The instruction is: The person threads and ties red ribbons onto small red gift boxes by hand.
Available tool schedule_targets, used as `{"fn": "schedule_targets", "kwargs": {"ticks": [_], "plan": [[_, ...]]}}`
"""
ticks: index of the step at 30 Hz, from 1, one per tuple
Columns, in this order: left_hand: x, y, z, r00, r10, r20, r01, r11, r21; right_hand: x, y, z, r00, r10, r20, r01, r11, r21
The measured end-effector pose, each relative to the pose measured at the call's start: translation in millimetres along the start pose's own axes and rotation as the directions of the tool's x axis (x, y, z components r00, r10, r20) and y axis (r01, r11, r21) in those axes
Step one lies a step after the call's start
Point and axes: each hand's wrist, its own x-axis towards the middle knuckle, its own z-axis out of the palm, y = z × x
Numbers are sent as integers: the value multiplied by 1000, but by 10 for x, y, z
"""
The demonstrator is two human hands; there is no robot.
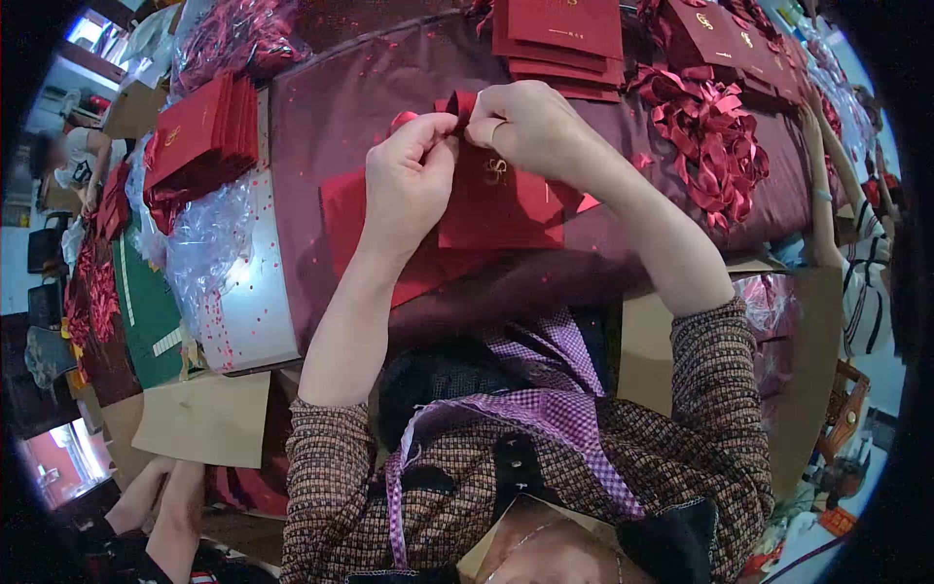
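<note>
A dark red ribbon (461, 104) is pinched between my two hands over the covered table. My left hand (413, 167) is closed, with thumb and fingertips on the ribbon's left part. Fingers curled, my right hand (523, 119) grips the same ribbon from the right. Just below them lies a red paper bag (501, 216) with gold print, its upper part covered by my hands. More flat red card or bags (342, 229) lie underneath it to the left. Whether the ribbon is attached to the bag cannot be made out.
Stacks of red bags stand at the left (199, 131) and back (564, 44). A heap of red ribbons (708, 146) lies to the right. Clear plastic wrapping (206, 238) rests by a green cutting mat (146, 292). Other people's arms (819, 180) reach in at the right.
</note>
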Motion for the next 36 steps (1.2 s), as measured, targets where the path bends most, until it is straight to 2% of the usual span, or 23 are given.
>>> {"fn": "schedule_targets", "kwargs": {"ticks": [2, 4, 6, 7, 8, 9, 10, 11, 12, 14, 17, 19, 20, 22, 24, 26, 28, 29, 31, 33, 34, 35, 36], "plan": [[0, 7, 31, 1000, 1, 13, -1, 1000, -28, -26, -19, 13, 999, 3, 46, -2, 999, -40], [5, 29, 33, 999, -21, 39, 26, 992, -122, -79, 15, 121, 939, -329, -104, 269, 886, -377], [19, 2, -11, 993, -88, 76, 102, 975, -196, -79, 15, 127, 914, -381, -141, 291, 856, -428], [35, -12, -41, 982, -150, 117, 177, 947, -270, -58, 35, 82, 932, -344, -111, 287, 891, -353], [54, -12, -75, 982, -149, 115, 175, 947, -269, -41, 56, 36, 948, -310, -76, 279, 920, -275], [75, -4, -110, 981, -145, 130, 178, 937, -301, -29, 77, -9, 982, -181, -51, 174, 978, -114], [84, 0, -129, 980, -141, 143, 182, 925, -334, -35, 65, -44, 981, -186, -46, 180, 977, -115], [71, -1, -91, 981, -144, 126, 180, 922, -342, -56, 41, -72, 993, -110, -45, 109, 994, -12], [56, -18, -68, 991, -84, 106, 107, 965, -239, -76, 17, -89, 999, -31, -39, 34, 995, 90], [37, -57, -58, 997, 15, 77, -11, 998, -56, -95, -4, -96, 999, -46, -22, 47, 996, 77], [54, -95, -59, 996, -2, 94, 5, 1000, -25, -108, 1, -79, 998, -60, -27, 62, 993, 103], [66, -97, -67, 995, -35, 98, 39, 998, -45, -109, 17, -91, 985, -172, 25, 173, 983, -64], [72, -93, -66, 992, -67, 104, 74, 995, -66, -112, 25, -112, 985, -172, 22, 173, 983, -64], [70, 4, -73, 989, -99, 106, 109, 989, -97, -119, 35, -175, 994, -50, 99, 26, 974, 226], [69, 33, -72, 986, -133, 102, 145, 981, -130, -107, 51, -207, 997, -32, 65, 16, 974, 226], [62, 5, -68, 991, -77, 113, 90, 988, -122, -114, 89, -179, 995, -89, 46, 76, 969, 236], [56, 0, -27, 993, -24, 113, 44, 982, -185, -127, 41, -135, 999, -43, 30, 36, 974, 225], [47, -10, -10, 994, 27, 108, 1, 969, -246, -125, 55, -109, 994, -97, -39, 102, 984, 144], [36, -107, -2, 992, 39, 121, -12, 977, -212, -128, 66, -81, 977, -180, -118, 185, 982, 34], [45, -120, -24, 990, 51, 131, -28, 984, -176, -112, 97, -91, 969, -231, -89, 233, 972, 9], [56, -90, -40, 986, -11, 166, 39, 986, -163, -114, 110, -105, 958, -279, -59, 279, 960, -17], [65, -74, -50, 977, -73, 199, 103, 984, -147, -114, 98, -168, 978, -205, -26, 207, 975, 81], [68, -76, -51, 977, -72, 198, 103, 984, -145, -107, -9, -288, 999, -15, 42, 5, 978, 210]]}}
